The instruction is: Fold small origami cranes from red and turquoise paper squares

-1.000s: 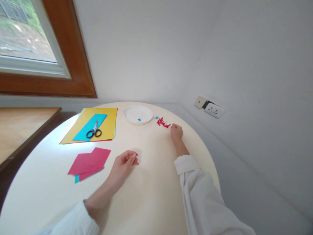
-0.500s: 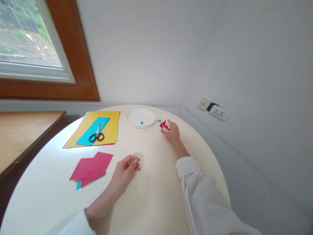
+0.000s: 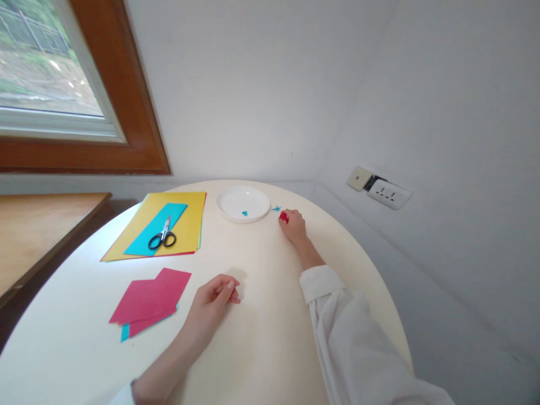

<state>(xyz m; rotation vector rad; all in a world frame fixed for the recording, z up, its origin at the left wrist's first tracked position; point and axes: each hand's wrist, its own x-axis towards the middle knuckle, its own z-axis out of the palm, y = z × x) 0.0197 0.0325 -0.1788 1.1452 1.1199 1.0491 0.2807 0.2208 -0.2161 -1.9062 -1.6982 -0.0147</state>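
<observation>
At the table's far right, my right hand (image 3: pixel 297 229) is closed around a bunch of small red paper pieces (image 3: pixel 284 216), which bulge out between thumb and fingers. A tiny blue paper piece (image 3: pixel 277 208) lies just beyond it, next to the white plate (image 3: pixel 231 200). In the plate is another blue scrap (image 3: pixel 244 213). My left hand (image 3: pixel 211 301) is over the near middle of the table, fingers curled against the thumb. Whatever it may hold is hidden. Left of it lie overlapping dark pink paper sheets (image 3: pixel 151 299) with blue paper showing underneath.
Black-handled scissors (image 3: pixel 162 239) rest on a blue paper strip (image 3: pixel 139 241), over yellow sheets (image 3: pixel 192 225) at the far left. The round white table (image 3: pixel 261 337) backs onto the wall. A wooden surface (image 3: pixel 37 236) stands left, and a socket (image 3: pixel 388 193) is on the right wall.
My right hand has closed, gathering the loose red paper pieces that lay spread under its open fingers. My left hand keeps its curled shape. The view has shifted slightly.
</observation>
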